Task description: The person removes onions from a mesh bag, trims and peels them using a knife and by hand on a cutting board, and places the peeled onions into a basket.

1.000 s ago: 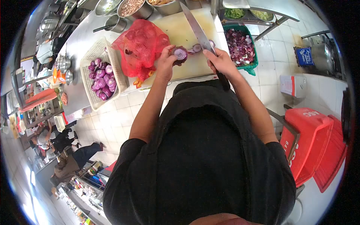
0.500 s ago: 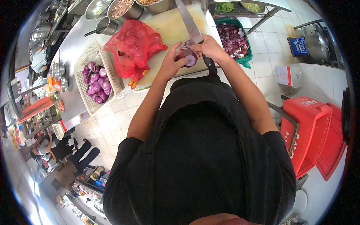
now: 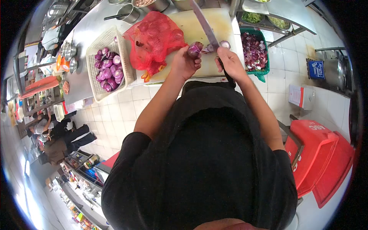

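The left hand (image 3: 184, 64) is curled closed around an onion (image 3: 195, 49), which sits at the fingertips, at one o'clock from the palm, over the board (image 3: 223, 23). The right hand (image 3: 231, 63) is closed on the handle of a knife (image 3: 206, 26), whose blade points to eleven o'clock. A cut onion piece (image 3: 225, 44) lies just beside the blade, at about twelve o'clock from the right hand.

At ten o'clock from the left hand is a red net bag (image 3: 156, 43); at nine, a white basket (image 3: 127, 74) of purple onions (image 3: 109, 70) on the table (image 3: 78, 86). At two o'clock from the right hand, a green crate (image 3: 266, 45) holds onion scraps (image 3: 253, 53).
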